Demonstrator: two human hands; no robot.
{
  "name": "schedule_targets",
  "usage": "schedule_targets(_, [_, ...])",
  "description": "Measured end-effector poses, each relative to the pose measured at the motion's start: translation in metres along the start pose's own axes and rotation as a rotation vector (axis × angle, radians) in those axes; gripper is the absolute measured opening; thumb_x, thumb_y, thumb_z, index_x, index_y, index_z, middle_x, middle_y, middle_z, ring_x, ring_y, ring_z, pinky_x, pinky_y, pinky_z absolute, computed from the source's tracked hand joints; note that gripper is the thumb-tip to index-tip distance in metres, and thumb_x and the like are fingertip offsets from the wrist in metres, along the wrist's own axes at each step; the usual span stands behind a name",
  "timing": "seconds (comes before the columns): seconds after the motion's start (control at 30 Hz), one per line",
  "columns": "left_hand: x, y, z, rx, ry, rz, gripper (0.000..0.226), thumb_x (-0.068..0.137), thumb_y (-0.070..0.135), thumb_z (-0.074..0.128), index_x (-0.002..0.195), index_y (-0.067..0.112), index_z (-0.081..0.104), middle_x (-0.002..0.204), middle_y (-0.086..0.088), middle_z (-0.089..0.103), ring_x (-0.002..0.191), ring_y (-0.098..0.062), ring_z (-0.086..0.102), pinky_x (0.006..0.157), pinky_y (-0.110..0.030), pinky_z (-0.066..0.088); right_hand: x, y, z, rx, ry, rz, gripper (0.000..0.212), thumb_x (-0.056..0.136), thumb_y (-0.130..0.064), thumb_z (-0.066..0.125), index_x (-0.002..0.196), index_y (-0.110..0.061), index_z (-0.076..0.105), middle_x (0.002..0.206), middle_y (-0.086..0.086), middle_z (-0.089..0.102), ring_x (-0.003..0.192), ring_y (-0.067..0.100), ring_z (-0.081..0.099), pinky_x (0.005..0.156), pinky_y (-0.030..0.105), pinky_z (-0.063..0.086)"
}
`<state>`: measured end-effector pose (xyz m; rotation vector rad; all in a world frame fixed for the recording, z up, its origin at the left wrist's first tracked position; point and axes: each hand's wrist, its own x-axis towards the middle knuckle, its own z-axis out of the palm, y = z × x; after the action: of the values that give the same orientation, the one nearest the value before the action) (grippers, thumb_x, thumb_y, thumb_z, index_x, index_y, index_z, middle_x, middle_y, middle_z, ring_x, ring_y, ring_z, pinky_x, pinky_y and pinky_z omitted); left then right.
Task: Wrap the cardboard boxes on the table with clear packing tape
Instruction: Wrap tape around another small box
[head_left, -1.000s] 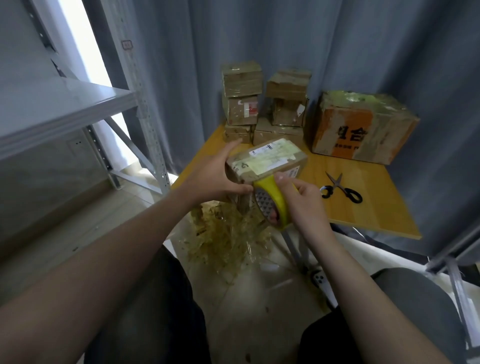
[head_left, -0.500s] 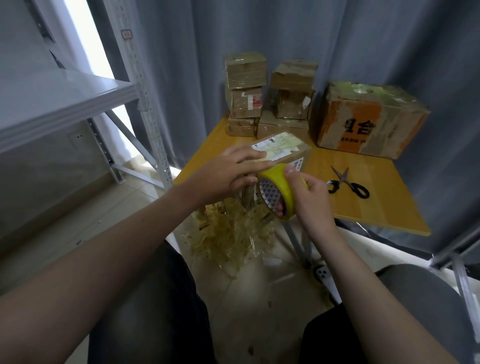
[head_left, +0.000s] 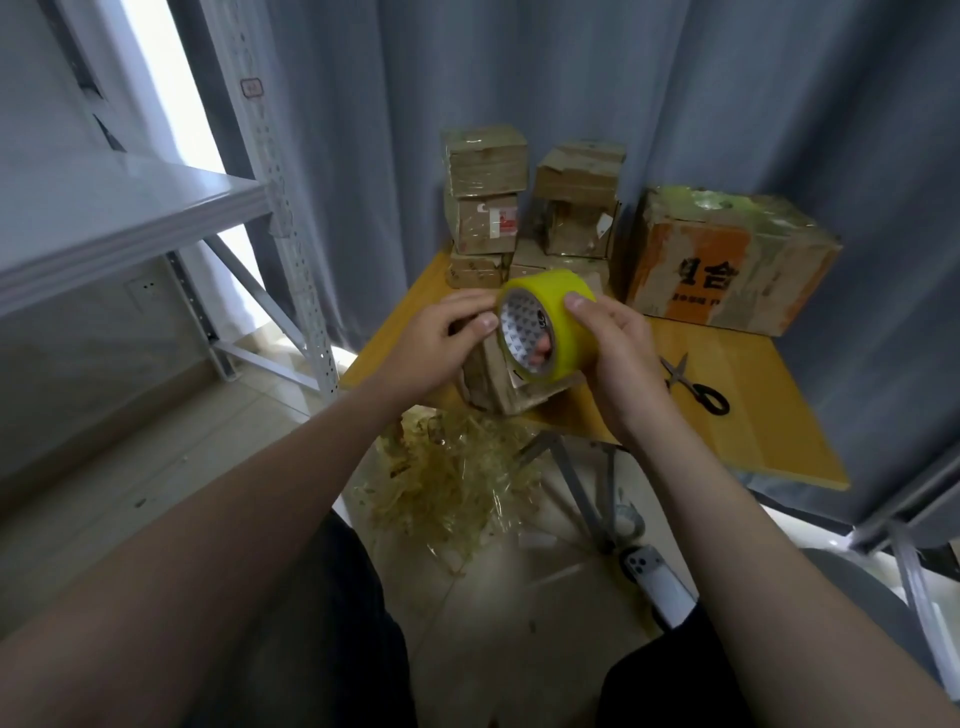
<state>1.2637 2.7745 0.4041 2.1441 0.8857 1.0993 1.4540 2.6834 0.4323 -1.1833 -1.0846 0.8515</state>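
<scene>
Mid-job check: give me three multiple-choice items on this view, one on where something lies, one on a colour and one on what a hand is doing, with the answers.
1. Where do the scissors lie?
A. on the table, right of the right hand
B. under the table
C. in the left hand

2. What colour is the tape roll?
A. red
B. blue
C. yellow

3. What is the left hand doing?
A. lying flat on the table
B. gripping the small box
C. holding the scissors

Answers:
1. A, the scissors lie on the tabletop, untouched.
2. C, the roll's outer band is yellow.
3. B, its fingers curl over the box beside the roll, which the right hand holds.
</scene>
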Motion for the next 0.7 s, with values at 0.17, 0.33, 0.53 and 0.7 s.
schedule_targets(0.17, [0.02,-0.019,0.0,-0.155,0.156,-0.312,0.037,0.105,0.031,0.059,0.138,0.016,0.065,0.13,0.001,0.068,0.122,-0.015,0.063,0.107,-0.04,0.051,0.037,0.006,0.027,-0.024,-0.032,-0.095,0.026,0.097,-0.038,0.066,0.109,-0.016,0.074,0.102,0.004,0.078,0.099,0.022,0.074,0.093,0.042,0.059])
schedule_targets(0.33, [0.022,-0.045,-0.005,-0.232,0.065,-0.41,0.059,0.1,0.041,0.063,0.153,0.02,0.046,0.137,-0.001,0.063,0.126,-0.016,0.061,0.096,-0.019,0.052,0.077,0.015,0.058,-0.163,-0.04,-0.081,0.033,0.101,-0.04,0.063,0.099,-0.01,0.075,0.083,0.006,0.073,0.071,0.005,0.063,0.067,0.02,0.048])
schedule_targets(0.53, [0.007,-0.087,0.019,-0.043,-0.005,-0.478,0.156,0.046,0.063,0.099,0.163,0.036,-0.001,0.168,0.0,0.019,0.153,-0.022,0.027,0.121,-0.053,0.035,0.114,0.026,0.085,-0.355,-0.088,-0.068,0.05,0.101,-0.05,0.059,0.089,-0.003,0.07,0.072,0.0,0.061,0.061,0.008,0.055,0.061,0.029,0.042])
schedule_targets(0.7, [0.004,-0.086,0.029,0.002,0.102,-0.434,0.147,0.048,0.06,0.096,0.162,0.023,0.01,0.159,-0.001,0.031,0.146,-0.021,0.034,0.117,-0.05,0.04,0.123,0.033,0.086,-0.357,-0.113,-0.044,0.061,0.1,-0.058,0.056,0.097,0.002,0.069,0.077,0.005,0.065,0.069,0.016,0.06,0.067,0.034,0.046])
